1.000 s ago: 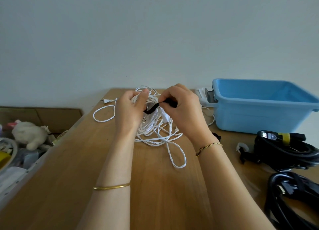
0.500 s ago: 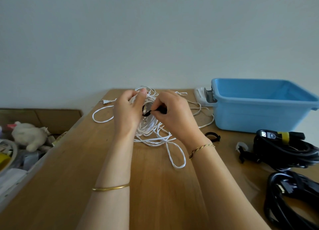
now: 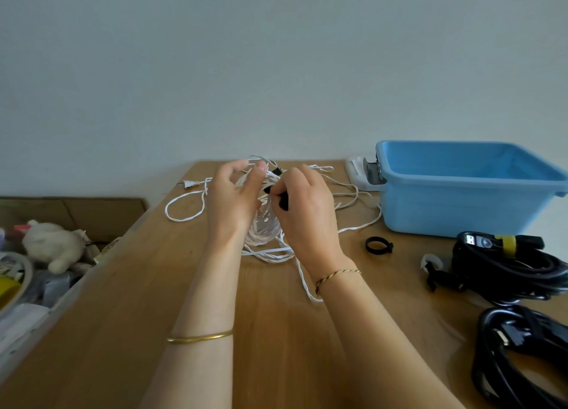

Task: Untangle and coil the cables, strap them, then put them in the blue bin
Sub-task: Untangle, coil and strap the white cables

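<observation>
Both hands meet at centre frame, over the far half of the wooden table point(image 3: 129, 301). Left hand point(image 3: 233, 199): fingers curled around the white cable point(image 3: 264, 227) bundle, thumb and forefinger pinched at its top. Right hand point(image 3: 307, 212): fingertips closed on a black strap point(image 3: 282, 201) pressed against the bundle.

White cable: loose coil between the hands; stray loops spill onto the table toward the lower centre and out to the right, reaching close to the blue bin point(image 3: 461, 205). Its plug point(image 3: 190, 183) lies near the table's far-left edge.

Blue bin: upper right of frame, at the table's far edge, open top. A white object point(image 3: 356, 175) sits just beside its left wall.

A spare black strap loop point(image 3: 377, 244) lies alone in the gap between right wrist and bin. Two black cable bundles fill the right edge: one with a yellow strap point(image 3: 504, 264), one below it at lower right point(image 3: 519, 356).

Bare wood: wide strip along the left side and the near centre between the forearms. Beyond the left edge, at lower left, clutter including a plush toy point(image 3: 52, 245).
</observation>
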`<action>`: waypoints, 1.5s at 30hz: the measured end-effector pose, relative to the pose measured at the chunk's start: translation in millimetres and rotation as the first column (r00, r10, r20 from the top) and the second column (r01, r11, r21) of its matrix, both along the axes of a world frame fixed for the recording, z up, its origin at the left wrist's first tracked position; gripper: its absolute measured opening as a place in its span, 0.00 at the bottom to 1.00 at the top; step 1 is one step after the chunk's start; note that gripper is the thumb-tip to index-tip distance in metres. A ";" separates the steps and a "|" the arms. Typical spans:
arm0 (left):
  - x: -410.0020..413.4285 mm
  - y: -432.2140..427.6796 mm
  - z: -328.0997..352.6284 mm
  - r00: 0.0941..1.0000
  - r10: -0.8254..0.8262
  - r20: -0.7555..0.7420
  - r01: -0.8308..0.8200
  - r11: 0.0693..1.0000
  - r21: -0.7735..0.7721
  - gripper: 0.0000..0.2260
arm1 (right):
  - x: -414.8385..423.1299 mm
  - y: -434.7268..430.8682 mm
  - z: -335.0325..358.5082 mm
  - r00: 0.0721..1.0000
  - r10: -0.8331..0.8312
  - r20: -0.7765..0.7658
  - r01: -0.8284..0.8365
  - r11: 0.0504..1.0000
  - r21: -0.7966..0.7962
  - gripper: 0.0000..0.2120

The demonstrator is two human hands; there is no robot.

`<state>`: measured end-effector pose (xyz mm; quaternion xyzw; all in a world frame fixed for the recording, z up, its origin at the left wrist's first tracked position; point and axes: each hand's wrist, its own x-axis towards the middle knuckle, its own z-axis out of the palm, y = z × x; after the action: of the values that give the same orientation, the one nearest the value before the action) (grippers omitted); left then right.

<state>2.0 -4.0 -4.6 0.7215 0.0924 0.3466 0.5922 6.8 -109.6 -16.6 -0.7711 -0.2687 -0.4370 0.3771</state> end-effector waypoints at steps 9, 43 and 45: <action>0.5 -1.8 -0.8 0.994 -0.105 0.043 0.110 0.986 -0.124 0.08 | 0.5 -12.5 9.0 0.979 0.063 -0.193 -0.057 0.998 0.038 0.07; -8.6 -6.3 -3.1 0.909 -0.417 -0.015 0.417 0.905 0.083 0.10 | 2.2 -28.1 8.8 0.912 0.252 -0.322 -0.116 0.915 0.387 0.08; -8.8 -7.7 -2.1 0.914 -0.406 -0.012 0.405 0.910 0.086 0.11 | 2.5 -27.2 6.5 0.927 0.223 -0.301 -0.099 0.922 0.375 0.08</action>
<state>-6.8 -11.7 -6.6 0.7489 -0.0762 0.2220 0.6197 9.3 -136.9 -10.1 -0.7289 -0.1805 -0.3064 0.5850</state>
